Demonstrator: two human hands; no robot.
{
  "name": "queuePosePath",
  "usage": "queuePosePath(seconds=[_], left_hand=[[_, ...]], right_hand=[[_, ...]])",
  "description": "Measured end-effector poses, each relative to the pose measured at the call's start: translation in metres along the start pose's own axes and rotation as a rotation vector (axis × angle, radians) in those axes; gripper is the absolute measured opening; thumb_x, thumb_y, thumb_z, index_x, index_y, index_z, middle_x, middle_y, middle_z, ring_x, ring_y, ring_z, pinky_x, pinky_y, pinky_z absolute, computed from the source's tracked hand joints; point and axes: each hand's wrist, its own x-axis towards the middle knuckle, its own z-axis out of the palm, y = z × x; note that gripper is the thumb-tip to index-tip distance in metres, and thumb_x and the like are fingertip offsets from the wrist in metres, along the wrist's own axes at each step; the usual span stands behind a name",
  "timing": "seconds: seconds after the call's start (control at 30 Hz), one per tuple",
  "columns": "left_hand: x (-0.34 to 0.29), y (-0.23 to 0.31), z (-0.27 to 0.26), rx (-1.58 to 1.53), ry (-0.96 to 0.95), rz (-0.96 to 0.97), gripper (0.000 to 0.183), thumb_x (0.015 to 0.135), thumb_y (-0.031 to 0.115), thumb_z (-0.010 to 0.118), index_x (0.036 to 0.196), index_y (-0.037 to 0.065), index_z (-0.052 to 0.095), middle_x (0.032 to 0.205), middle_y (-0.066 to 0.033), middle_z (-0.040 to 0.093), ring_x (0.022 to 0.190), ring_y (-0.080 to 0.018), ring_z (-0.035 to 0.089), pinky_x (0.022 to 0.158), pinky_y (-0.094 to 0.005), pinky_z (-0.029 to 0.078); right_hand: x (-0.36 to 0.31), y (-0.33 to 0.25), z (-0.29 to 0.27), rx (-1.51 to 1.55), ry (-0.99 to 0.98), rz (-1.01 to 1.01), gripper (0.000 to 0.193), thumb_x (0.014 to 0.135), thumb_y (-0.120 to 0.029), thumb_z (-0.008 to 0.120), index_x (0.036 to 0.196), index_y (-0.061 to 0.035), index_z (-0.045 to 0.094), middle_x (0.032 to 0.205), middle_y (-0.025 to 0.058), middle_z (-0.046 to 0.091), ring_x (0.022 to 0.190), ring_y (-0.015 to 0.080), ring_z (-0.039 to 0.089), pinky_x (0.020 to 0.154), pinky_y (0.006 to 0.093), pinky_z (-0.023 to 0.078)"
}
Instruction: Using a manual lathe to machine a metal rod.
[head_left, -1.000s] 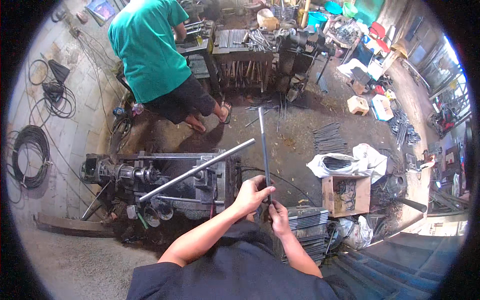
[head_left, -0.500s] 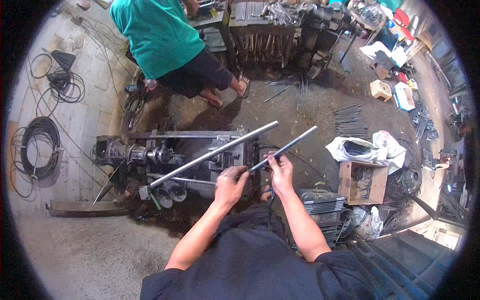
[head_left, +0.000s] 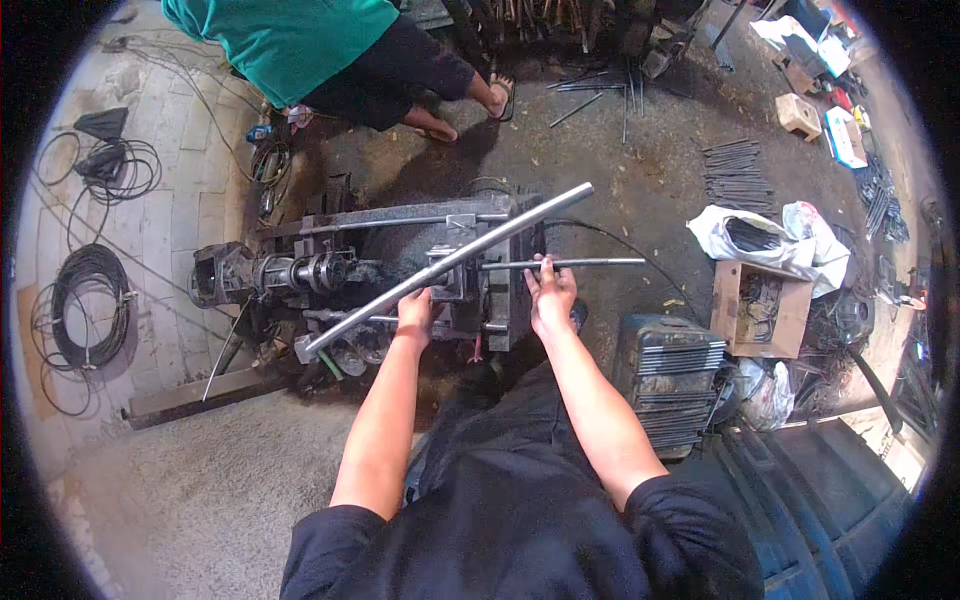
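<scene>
Across the stained brown workshop floor, right hand pinching a thin dark metal rod, inner end over the grey steel machine! Left hand below the long silver bar, grip unclear.

Dark stained floor, pale block wall at left, rough grey ground below, bright light right

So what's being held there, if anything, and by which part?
The right hand holds the thin dark rod near the middle of its visible length. Whether the left hand, by the machine, holds anything cannot be told.
</scene>
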Motion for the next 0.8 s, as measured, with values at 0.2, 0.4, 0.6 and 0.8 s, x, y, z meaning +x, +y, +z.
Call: queuePosePath(seconds=[0.2, 0.4, 0.6, 0.8], left_hand=[[0.000, 0.013, 0.015, 0.306, 0.059, 0.121, 0.017, 0.088, 0.010, 0.054, 0.099, 0.005, 0.066, 0.081, -0.0038, 0.062, 0.069, -0.0164, 0.058, 0.060, -0.0346, 0.045], [0.010, 0.015, 0.018, 0.056, -0.004, -0.009, 0.016, 0.090, 0.011, 0.055, 0.103, 0.009, 0.064, 0.085, -0.0026, 0.064, 0.070, -0.0175, 0.058, 0.057, -0.0348, 0.044], [0.046, -0.009, -0.008, -0.792, -0.049, -0.077, 0.026, 0.091, 0.010, 0.065, 0.112, 0.011, 0.050, 0.103, -0.0078, 0.062, 0.094, -0.0203, 0.063, 0.077, -0.0344, 0.055], [0.056, -0.010, -0.057, -0.796, -0.118, 0.068, 0.026, 0.092, 0.016, 0.065, 0.112, 0.005, 0.053, 0.106, -0.0110, 0.061, 0.098, -0.0232, 0.059, 0.091, -0.0419, 0.052]], right_hand=[[-0.007, 0.025, 0.006, 0.003, -0.041, 0.047, 0.016, 0.099, -0.011, 0.052, 0.112, -0.0026, 0.050, 0.113, 0.0086, 0.057, 0.108, 0.0177, 0.056, 0.094, 0.0398, 0.050], [-0.012, 0.064, 0.016, 0.053, 0.037, 0.183, 0.017, 0.094, -0.011, 0.060, 0.107, -0.0023, 0.053, 0.100, 0.0082, 0.058, 0.092, 0.0196, 0.061, 0.084, 0.0325, 0.054], [-0.027, 0.044, 0.026, -0.225, -0.037, 0.284, 0.015, 0.089, -0.010, 0.063, 0.102, -0.0039, 0.064, 0.096, 0.0052, 0.064, 0.086, 0.0182, 0.060, 0.076, 0.0341, 0.051], [-0.079, -0.056, 0.067, -1.230, -0.224, -1.085, 0.037, 0.078, -0.009, 0.070, 0.113, -0.0034, 0.060, 0.106, 0.0136, 0.062, 0.098, 0.0263, 0.060, 0.089, 0.0391, 0.046]])
